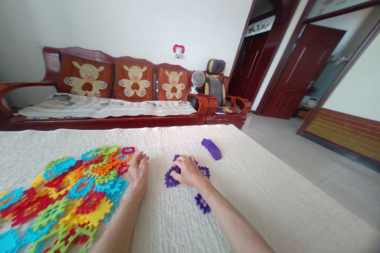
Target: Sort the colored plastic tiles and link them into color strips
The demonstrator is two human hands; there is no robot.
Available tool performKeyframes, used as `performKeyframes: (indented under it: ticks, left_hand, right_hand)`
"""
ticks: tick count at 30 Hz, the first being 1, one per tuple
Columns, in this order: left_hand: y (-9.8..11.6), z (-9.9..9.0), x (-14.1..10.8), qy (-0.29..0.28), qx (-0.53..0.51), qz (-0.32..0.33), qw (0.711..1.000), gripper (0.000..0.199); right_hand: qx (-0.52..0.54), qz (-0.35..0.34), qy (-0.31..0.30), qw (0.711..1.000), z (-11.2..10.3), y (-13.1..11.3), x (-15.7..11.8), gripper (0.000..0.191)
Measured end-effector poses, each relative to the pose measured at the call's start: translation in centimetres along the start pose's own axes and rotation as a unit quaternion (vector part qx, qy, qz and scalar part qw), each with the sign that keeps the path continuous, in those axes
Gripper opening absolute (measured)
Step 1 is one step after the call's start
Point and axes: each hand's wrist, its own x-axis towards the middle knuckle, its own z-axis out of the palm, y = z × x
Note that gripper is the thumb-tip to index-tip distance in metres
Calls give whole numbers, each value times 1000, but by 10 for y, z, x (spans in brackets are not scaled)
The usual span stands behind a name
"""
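My right hand (187, 170) lies over a group of flat purple toothed pieces (171, 178), its fingers bent onto them; whether it grips one is hidden. A separate purple piece (202, 203) lies below that hand, beside my forearm. Farther back sits a curved row of purple pieces (211, 149), overlapping each other. My left hand (139, 169) rests on its edge at the right side of a big spread of colourful pieces (80, 187), with fingers loosely curled and nothing visible in them.
A cream textured cloth (255, 178) covers the table. Beyond its far edge stands a wooden sofa (118, 122) with bear cushions (135, 79). A small fan (197, 79) and an armchair (227, 116) are at its right. Dark red doors stand farther right.
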Motion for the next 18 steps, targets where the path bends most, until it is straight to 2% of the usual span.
performKeyframes:
  ticks: [3, 6, 8, 10, 13, 15, 18]
  left_hand:
    - [-1, 0, 1, 1, 2, -2, 1000, 42]
    - [-4, -1, 2, -2, 4, 0, 1000, 43]
    - [-6, -1, 4, -4, 5, 2, 1000, 44]
    - [-7, -1, 4, -3, 4, 7, 1000, 43]
    - [-7, 0, 4, -2, 6, 8, 1000, 42]
    - [-6, 1, 3, -3, 10, 9, 1000, 43]
    - [-2, 2, 2, 3, 13, 11, 1000, 43]
  right_hand:
    - [28, 12, 27, 999, -7, 11, -5, 22]
    - [103, 14, 78, 991, -15, 28, -14, 22]
    - [146, 51, 125, 980, -21, 48, -24, 21]
    - [172, 123, 140, 967, -26, 72, -39, 20]
    - [209, 178, 108, 955, -30, 100, -62, 27]
    - [213, 163, 76, 960, -33, 105, -73, 33]
    - [188, 103, 16, 977, -37, 100, -77, 47]
